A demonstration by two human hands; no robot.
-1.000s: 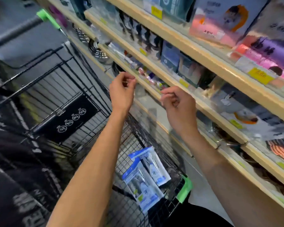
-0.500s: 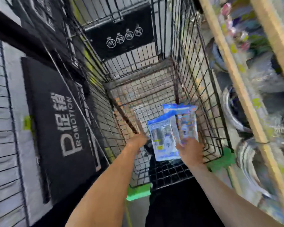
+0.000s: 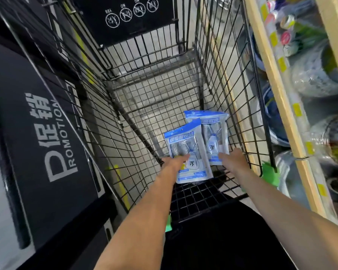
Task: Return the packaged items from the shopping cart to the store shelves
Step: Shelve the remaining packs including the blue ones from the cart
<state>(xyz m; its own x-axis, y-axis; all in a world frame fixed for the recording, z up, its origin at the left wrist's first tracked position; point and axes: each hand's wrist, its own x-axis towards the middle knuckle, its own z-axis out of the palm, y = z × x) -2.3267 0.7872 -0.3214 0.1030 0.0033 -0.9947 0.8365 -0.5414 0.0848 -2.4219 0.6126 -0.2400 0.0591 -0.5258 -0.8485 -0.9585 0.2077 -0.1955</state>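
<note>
Both arms reaching down into the black wire shopping cart [image 3: 183, 78]. Left hand [image 3: 175, 162] laid on the nearer blue-and-white packet [image 3: 191, 152], fingers stretched forward over its front; whether the thumb is hooked under the edge, cannot tell. Right hand [image 3: 233, 159] at the bottom edge of the farther packet [image 3: 215, 137], fingers extended and touching it, grip not clear. Nearer packet overlapping the farther one, both flat on the cart floor just ahead of the hands. Beyond the right hand, past the cart's wire side, wooden store shelves [image 3: 277, 90] with yellow price tags and wrapped dishware. Left of the left hand, a black promotion sign [image 3: 53, 137].
</note>
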